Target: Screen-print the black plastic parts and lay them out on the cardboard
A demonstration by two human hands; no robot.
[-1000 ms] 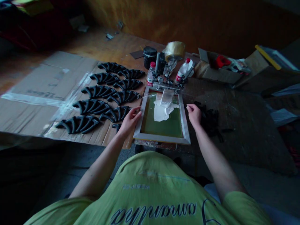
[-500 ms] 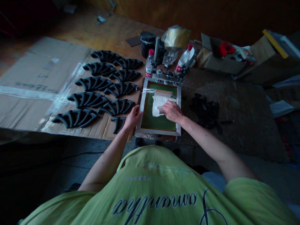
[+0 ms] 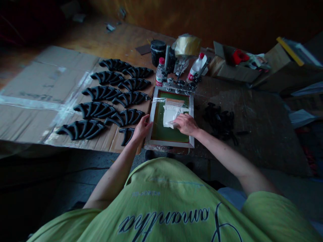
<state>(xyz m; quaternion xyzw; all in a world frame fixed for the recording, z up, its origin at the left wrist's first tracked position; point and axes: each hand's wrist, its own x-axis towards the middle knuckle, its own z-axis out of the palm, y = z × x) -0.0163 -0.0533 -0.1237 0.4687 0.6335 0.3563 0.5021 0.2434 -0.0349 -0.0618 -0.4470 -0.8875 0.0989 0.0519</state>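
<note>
A screen-printing frame (image 3: 192,116) with a pale metal rim and green mesh lies in front of me. White ink (image 3: 168,114) is spread over the middle of its mesh. My right hand (image 3: 186,124) is closed around a squeegee (image 3: 173,124), its edge in the lower part of the ink. At the rim's left side, my left hand (image 3: 143,127) grips the edge with thumb and fingers; the fingertips are partly hidden. Rows of curved black handle-like parts (image 3: 94,111) lie on cardboard to the left.
Behind the frame is a metal hinge clamp (image 3: 176,88), between two red-capped bottles (image 3: 159,72) (image 3: 195,69). A black tub (image 3: 158,53) and a tape roll (image 3: 188,45) stand farther back. A heap of black parts (image 3: 219,119) lies to the right, with an open carton (image 3: 236,70) beyond.
My right hand has drawn the squeegee slightly toward me through the white ink. My left hand stays at the frame's left edge. The whole view has shifted a little.
</note>
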